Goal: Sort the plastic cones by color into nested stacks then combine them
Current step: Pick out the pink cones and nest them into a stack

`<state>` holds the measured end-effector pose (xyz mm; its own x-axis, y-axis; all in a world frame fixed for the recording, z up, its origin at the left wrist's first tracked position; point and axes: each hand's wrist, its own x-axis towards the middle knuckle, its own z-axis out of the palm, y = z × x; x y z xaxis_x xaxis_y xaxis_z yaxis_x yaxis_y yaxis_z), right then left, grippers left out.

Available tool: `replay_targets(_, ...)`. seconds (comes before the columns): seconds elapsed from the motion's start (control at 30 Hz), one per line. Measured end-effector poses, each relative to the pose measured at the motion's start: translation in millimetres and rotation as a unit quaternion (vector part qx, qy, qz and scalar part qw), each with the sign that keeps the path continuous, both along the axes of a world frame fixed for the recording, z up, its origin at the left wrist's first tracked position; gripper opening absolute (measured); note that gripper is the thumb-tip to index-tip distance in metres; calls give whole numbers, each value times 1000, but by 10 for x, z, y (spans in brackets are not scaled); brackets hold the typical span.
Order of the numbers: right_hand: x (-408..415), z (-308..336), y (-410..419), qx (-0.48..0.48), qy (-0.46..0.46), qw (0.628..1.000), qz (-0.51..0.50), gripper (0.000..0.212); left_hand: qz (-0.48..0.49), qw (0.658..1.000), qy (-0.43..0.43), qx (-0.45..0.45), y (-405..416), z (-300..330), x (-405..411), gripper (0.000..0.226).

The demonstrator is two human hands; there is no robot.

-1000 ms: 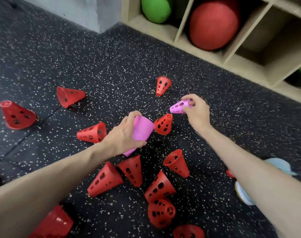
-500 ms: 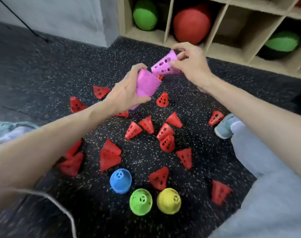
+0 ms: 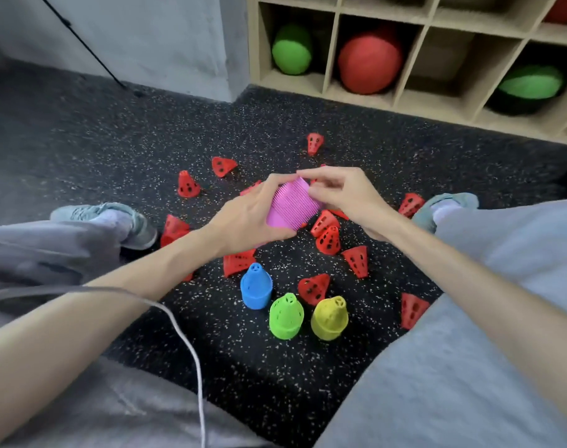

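Note:
My left hand (image 3: 248,218) grips a nested stack of pink cones (image 3: 291,205) from the left, above the floor. My right hand (image 3: 343,192) touches the stack's upper right rim with curled fingers; the single pink cone it carried is no longer visible apart from the stack. Three upright nested stacks stand close to me: blue (image 3: 256,287), green (image 3: 286,316) and yellow (image 3: 330,318). Several loose red cones lie scattered, such as the red cone (image 3: 356,260) on the right and another red cone (image 3: 188,185) on the left.
The speckled black rubber floor (image 3: 139,150) carries everything. My legs and grey shoes (image 3: 133,221) flank the cones on both sides. A wooden cubby shelf (image 3: 408,105) with green and red balls stands at the back. A grey cable (image 3: 191,350) crosses my left arm.
The camera pulled back and I sat more upright. My right hand brought the single pink cone onto the pink stack held by my left hand, and both hands came lower and nearer.

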<state>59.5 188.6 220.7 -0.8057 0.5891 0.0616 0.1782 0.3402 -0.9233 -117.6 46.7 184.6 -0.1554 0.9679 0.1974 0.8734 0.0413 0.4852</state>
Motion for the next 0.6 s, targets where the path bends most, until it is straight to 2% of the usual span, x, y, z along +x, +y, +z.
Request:
replay_targets(0.2,136,-240,-118,-79,-12,997,-3,24,14,999,-36,-21,-168,-299,125,89)
replay_targets(0.4,144,-396,-24,-65,-15,998,-6,28,6,995,-95,-7,-103,-393,106,90)
replay_targets(0.6,37,-702,-5,-162,-61,985,-27,22,47,989,-135,-21,-9,-597,48,88)
